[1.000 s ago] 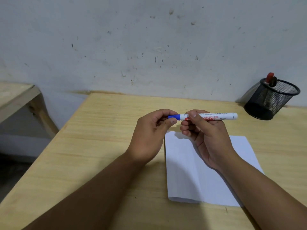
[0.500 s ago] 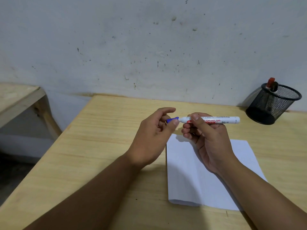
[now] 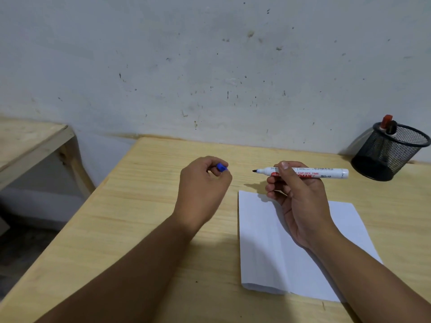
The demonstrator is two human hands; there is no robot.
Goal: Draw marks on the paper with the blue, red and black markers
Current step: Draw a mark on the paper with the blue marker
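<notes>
While my left hand (image 3: 203,187) pinches the blue cap (image 3: 221,167), my right hand (image 3: 296,197) grips the uncapped marker (image 3: 310,172) above the paper (image 3: 263,241).

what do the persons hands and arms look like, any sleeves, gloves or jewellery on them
Both forearms are bare all the way to the bottom edge of the picture, with no sleeve in view. The left hand and the right hand are bare too: no gloves, and no watch or bracelet at either wrist. No ring shows on the fingers that can be seen, though some are curled out of sight. The nails look short.

head view, looking forward and down (close) over table (image 3: 144,206)
</notes>
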